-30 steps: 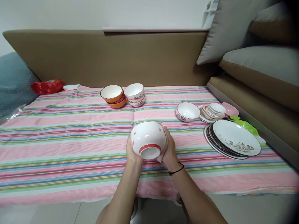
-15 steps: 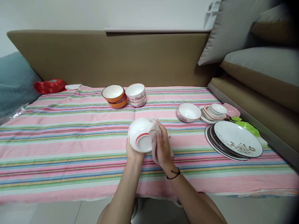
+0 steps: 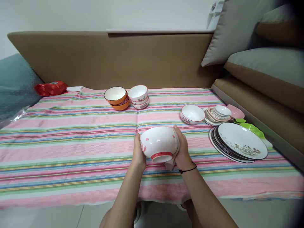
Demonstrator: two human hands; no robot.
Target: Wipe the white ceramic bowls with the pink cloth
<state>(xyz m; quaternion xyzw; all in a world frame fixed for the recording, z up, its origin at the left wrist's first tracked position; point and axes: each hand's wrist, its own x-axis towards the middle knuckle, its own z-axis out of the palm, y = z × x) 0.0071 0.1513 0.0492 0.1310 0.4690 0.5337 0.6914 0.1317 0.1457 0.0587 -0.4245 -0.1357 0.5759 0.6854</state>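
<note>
Over striped cloth (image 3: 71, 152) — left hand (image 3: 139, 152), right hand (image 3: 183, 149) with rag (image 3: 170, 165), clasping glossy round bowl (image 3: 159, 141).

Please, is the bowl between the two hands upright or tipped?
Tipped: the bowl between the left hand and right hand has its base turned partly towards us, and its opening is hidden.

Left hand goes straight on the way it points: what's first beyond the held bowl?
Probably the stack of white bowls near the backrest, roughly ahead of the left hand; depth and exact heading are unclear.
</note>
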